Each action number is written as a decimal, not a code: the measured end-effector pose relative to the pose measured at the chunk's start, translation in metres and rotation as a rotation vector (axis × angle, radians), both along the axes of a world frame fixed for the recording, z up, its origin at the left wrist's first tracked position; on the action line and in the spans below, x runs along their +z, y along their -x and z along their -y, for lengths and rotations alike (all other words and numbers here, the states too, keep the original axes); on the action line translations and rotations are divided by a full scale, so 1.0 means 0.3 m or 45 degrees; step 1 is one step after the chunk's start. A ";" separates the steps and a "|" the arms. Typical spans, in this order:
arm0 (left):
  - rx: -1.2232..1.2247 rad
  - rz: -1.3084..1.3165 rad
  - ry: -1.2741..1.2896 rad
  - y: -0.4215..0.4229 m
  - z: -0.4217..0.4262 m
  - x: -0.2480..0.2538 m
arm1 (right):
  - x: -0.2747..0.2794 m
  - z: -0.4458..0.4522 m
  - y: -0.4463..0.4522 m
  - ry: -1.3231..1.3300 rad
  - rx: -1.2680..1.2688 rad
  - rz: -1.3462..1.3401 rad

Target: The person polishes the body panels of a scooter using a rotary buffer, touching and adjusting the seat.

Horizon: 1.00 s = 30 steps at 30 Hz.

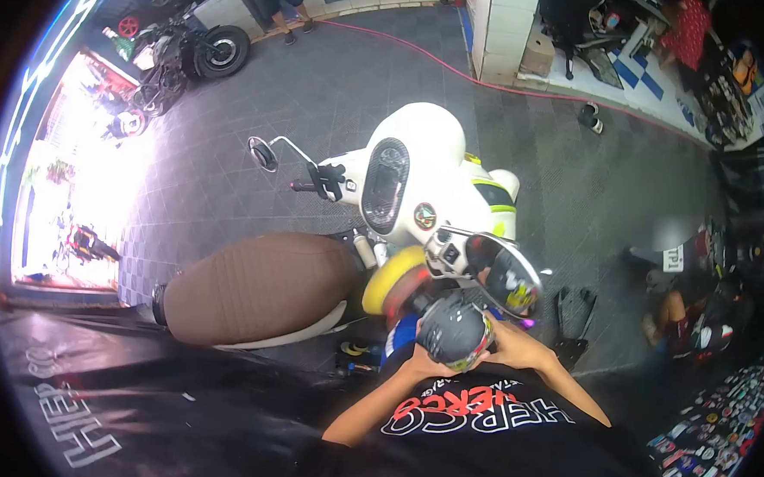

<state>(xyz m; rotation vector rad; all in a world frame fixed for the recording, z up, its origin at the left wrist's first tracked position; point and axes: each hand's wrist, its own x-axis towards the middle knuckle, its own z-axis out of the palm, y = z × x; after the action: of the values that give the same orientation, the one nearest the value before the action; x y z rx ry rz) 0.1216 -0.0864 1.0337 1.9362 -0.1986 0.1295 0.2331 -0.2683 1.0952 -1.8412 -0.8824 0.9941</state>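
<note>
Hands (pixel 516 343) clasp a rounded dark object (pixel 446 330) from opposite sides, probably to steady it evenly, beside a blurred yellow disc (pixel 387 282) near the white scooter (pixel 422 135).

Left forearm (pixel 371 405): bare, angled forward and inward.
Right forearm (pixel 574 393): bare, mirroring it.
Left hand (pixel 430 363): curled in a grip.
Right hand (pixel 515 344): gripping too, near the left.

A dark motorcycle (pixel 173 65) stands at the upper left, near the legs (pixel 287 13) of a standing person. A red hose (pixel 409 45) runs across the grey floor (pixel 338 89) past a white-tiled pillar (pixel 509 29). A person in red clothing (pixel 688 34) is at the upper right; stickers (pixel 721 442) crowd the lower right
</note>
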 end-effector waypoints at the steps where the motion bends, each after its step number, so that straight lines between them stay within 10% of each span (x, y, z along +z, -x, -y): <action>1: -0.061 -0.002 -0.047 -0.014 -0.056 0.046 | -0.013 -0.053 0.023 -0.066 -0.038 0.000; 5: 0.070 -0.393 0.748 -0.082 -0.251 0.208 | -0.127 -0.267 0.170 -0.368 -0.465 -0.462; 14: -0.761 -0.485 0.953 -0.138 -0.483 0.041 | -0.133 -0.482 0.385 -0.506 -1.176 -0.384; 23: -0.558 -0.564 1.110 -0.204 -0.538 0.098 | -0.056 -0.656 0.438 -0.397 -1.673 -0.321; 30: -0.792 -0.448 1.083 -0.254 -0.670 0.221 | -0.009 -0.607 0.437 -0.434 -1.341 -0.244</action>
<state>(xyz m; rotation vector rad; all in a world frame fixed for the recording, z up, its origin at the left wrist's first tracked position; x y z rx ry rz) 0.1980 0.1146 1.1001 0.9650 -0.4195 -0.4697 0.1021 -0.0861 1.0926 -1.5418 0.0959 0.3005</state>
